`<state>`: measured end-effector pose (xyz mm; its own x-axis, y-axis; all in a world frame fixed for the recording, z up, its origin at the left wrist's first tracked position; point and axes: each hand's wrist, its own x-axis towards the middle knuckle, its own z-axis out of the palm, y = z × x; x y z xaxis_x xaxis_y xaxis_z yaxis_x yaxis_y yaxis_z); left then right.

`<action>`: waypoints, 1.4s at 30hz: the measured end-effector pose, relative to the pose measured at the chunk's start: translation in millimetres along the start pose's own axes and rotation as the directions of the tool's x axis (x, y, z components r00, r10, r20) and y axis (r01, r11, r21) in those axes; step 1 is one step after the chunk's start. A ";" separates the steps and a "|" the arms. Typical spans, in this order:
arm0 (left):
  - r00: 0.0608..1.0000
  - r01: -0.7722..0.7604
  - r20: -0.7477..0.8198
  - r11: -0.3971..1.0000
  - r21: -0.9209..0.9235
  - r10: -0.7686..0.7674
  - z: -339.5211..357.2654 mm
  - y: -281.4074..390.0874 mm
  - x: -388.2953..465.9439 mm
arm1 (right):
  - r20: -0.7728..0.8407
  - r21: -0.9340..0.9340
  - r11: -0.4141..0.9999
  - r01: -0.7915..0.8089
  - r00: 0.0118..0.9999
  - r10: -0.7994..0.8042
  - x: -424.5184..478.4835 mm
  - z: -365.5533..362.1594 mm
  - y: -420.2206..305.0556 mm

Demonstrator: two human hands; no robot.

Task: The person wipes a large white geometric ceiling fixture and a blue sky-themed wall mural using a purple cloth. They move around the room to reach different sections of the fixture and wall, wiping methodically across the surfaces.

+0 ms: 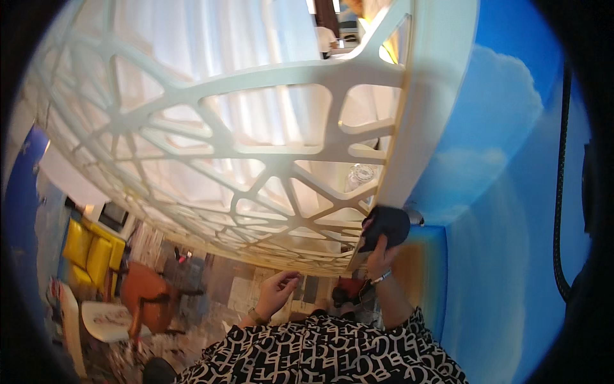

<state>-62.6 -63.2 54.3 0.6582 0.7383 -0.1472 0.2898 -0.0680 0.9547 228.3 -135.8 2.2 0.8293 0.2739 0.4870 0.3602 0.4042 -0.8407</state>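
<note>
My right hand (pixel 380 261) grips the edge of a dark navy item that looks like a cap (pixel 391 224). It is raised against the end post (pixel 400 153) of a white lattice partition. A band circles that wrist. My left hand (pixel 278 292) is held low in front of the partition, fingers loosely curled, with nothing visible in it. The white lattice panel (pixel 278 163) with irregular openings rises before me and fills most of the upper view. Through one opening I see a clear, patterned glass-like object (pixel 362 174), partly hidden by the lattice.
To the right stands a blue wall painted with clouds (pixel 484 187); a dark cable (pixel 559 216) hangs along it. At lower left are an orange-brown chair (pixel 148 293), a white chair seat (pixel 108 320) and a yellow sofa (pixel 93 249). A red and black thing (pixel 348 290) lies low near my feet. Pale curtains (pixel 230 43) hang beyond the lattice.
</note>
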 end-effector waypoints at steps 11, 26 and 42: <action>0.999 -0.045 -0.008 0.994 0.098 0.046 3.0 21.4 -13.3 | -0.112 0.025 0.933 0.359 0.928 -0.354 202.2 83.1 -221.9; 0.956 -0.016 -0.290 0.993 0.119 0.050 -47.5 -43.9 -62.6 | -0.090 0.107 0.993 -0.056 0.994 0.065 55.7 2.1 -62.3; 0.952 -0.101 -0.220 0.893 0.438 0.215 -39.1 -44.7 -60.6 | 0.253 -0.380 0.555 0.740 0.661 -0.707 229.3 4.3 -78.8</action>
<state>-142.6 -78.6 30.6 0.5360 0.8353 0.1219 0.4970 -0.4290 0.7542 388.3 -101.1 181.1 0.1851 0.1165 0.9758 0.9759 0.0952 -0.1964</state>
